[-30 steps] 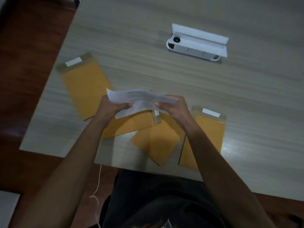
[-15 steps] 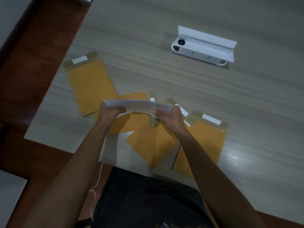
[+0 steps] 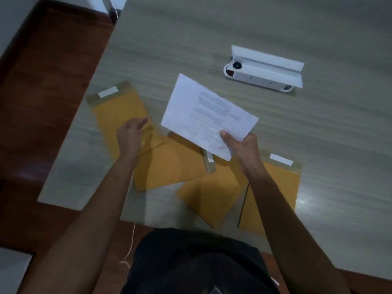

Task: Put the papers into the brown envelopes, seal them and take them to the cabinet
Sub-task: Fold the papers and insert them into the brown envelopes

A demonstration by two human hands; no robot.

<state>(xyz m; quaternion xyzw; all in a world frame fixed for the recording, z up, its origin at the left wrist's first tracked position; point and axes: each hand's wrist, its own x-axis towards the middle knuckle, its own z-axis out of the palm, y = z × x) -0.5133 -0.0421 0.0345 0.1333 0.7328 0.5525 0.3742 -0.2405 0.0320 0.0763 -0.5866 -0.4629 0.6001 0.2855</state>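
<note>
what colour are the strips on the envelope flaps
White strips on mustard-brown envelopes, seen in the head view.

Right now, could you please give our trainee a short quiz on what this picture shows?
1. True or false: the left hand holds the paper.
2. How many brown envelopes lie on the table?
3. Which hand is free: A) left, B) right?

Key:
1. False; the right hand pinches it.
2. Four: far left, middle left, middle, right.
3. A.
</note>
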